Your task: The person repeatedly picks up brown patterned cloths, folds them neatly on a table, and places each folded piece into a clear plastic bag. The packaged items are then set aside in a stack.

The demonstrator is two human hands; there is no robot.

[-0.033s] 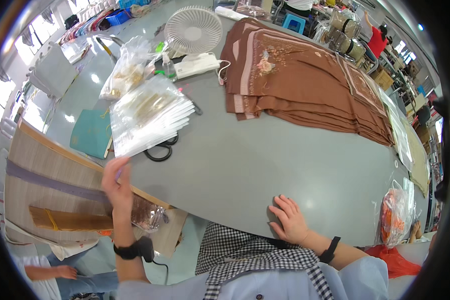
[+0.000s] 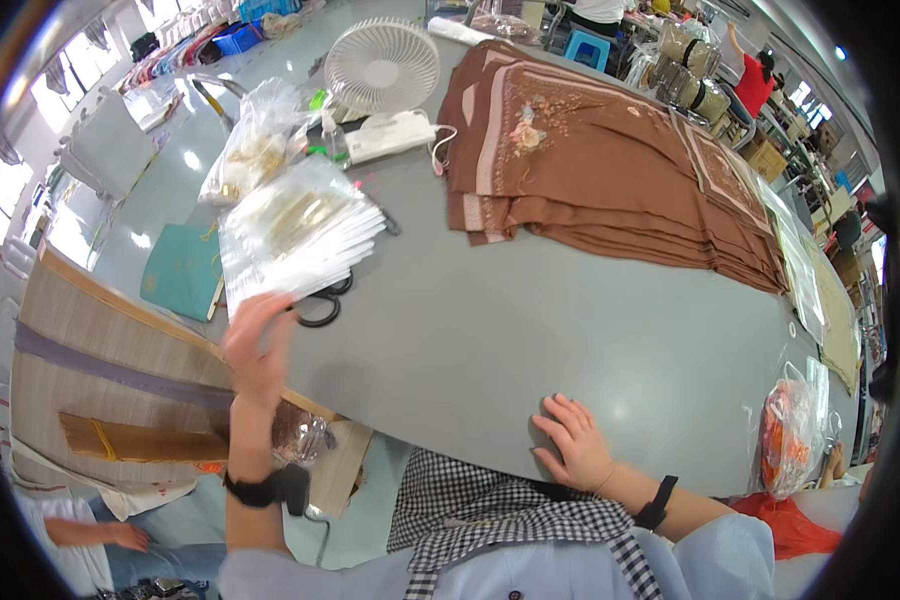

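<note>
My left hand (image 2: 258,345), blurred by motion, hovers at the table's left edge beside a fanned stack of clear plastic bags (image 2: 290,230). Its fingers are loosely bent and apart, and I see nothing in them. Close to its fingertips lie black-handled scissors (image 2: 320,312), partly covered by the bags. My right hand (image 2: 577,442) rests flat near the front edge of the grey table (image 2: 490,340), fingers spread, holding nothing. Beyond both hands, a folded pile of brown floral-patterned cloth (image 2: 590,170) lies across the far right of the table.
A white fan (image 2: 382,65), a white power strip (image 2: 392,138) and a filled clear bag (image 2: 253,155) stand at the back left. Left of the bags lies a teal notebook (image 2: 180,270). An orange item in clear plastic (image 2: 778,435) sits at the right edge. Another person's hand (image 2: 127,537) shows lower left.
My left hand has moved right and slightly forward, toward the plastic bags and scissors, its fingers opening a little. My right hand stays in place on the table.
</note>
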